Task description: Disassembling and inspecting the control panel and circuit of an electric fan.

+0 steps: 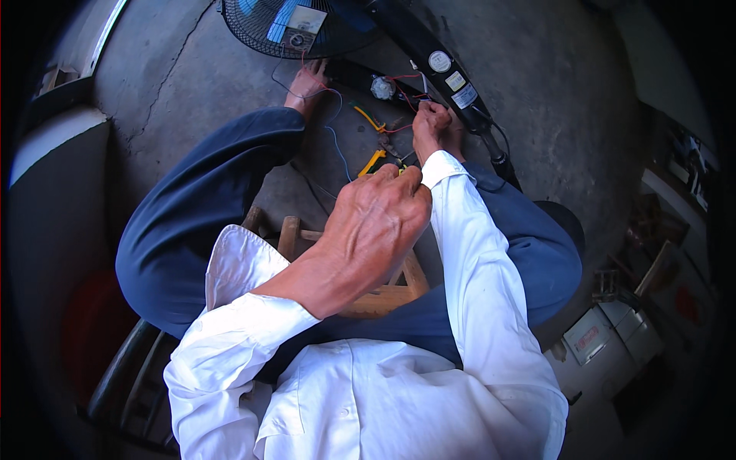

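Note:
My right hand (431, 126) is closed in a pinch at the thin wires (424, 96) beside a fan's black stand. Nearer to me, my left hand (376, 218) is curled shut with its back up; its fingertips are hidden. Just beyond its knuckles, a yellow-and-black handle (373, 163) shows, and I cannot tell whether the hand grips it. Pliers with a yellow-green handle (369, 117) lie on the floor between my feet. The black fan stand (429, 50) slants past my right hand, and red and blue wires trail about it.
The fan head (268, 27), with blue blades and a black grille, lies at the far side, a small boxy motor part (305, 21) on it. My bare left foot (307, 86) is beside the wires. A wooden stool (391, 297) stands below my left arm. White boxes (602, 337) sit at right.

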Tool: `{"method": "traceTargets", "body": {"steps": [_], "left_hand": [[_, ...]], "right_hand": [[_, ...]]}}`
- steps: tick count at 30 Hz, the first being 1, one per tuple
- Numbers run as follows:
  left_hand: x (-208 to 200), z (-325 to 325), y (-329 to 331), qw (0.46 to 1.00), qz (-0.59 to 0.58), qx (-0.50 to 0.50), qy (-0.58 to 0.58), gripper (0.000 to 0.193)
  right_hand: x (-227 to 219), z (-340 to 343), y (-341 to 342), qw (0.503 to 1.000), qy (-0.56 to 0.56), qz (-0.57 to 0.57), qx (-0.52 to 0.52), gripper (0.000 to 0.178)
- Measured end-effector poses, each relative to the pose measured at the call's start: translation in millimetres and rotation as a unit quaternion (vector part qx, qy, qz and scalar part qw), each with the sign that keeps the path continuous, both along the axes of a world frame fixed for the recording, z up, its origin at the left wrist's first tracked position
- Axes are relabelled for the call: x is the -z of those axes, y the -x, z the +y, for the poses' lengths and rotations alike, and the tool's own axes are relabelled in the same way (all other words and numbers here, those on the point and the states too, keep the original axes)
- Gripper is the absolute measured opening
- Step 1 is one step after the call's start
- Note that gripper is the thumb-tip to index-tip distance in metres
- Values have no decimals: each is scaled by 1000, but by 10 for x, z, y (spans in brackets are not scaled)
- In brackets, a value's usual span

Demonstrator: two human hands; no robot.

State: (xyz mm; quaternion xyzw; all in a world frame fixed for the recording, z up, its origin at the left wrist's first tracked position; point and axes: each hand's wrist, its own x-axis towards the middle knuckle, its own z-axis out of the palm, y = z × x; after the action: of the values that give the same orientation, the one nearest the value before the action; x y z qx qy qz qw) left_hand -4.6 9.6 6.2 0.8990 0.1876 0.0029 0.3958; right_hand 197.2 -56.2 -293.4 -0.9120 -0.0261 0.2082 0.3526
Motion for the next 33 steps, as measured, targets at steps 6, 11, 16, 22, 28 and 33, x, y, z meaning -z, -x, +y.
{"method": "traceTargets", "body": {"steps": [6,11,16,22,28,33], "left_hand": [[-12,-35,-75,1000,2,8,6,15],[-54,-20,-49,1000,7,3,1,19],[-12,-25,-43,1000,12,-11,-5,19],[-27,-42,-83,1000,0,-15,0,19],[-34,-10,-15,1000,-1,-20,0,20],[-26,-37,-57,1000,-11,-20,-5,21]], "right_hand": [[-72,-78,-98,1000,23,-1,-17,24],[-740,-98,-159,965,94,44,-239,27],[-992,-27,-75,844,180,-108,-494,23],[-305,-102,-134,985,-1,120,-127,39],[-324,318,76,991,37,118,54,36],[-19,249,-222,979,87,156,97,32]]}}
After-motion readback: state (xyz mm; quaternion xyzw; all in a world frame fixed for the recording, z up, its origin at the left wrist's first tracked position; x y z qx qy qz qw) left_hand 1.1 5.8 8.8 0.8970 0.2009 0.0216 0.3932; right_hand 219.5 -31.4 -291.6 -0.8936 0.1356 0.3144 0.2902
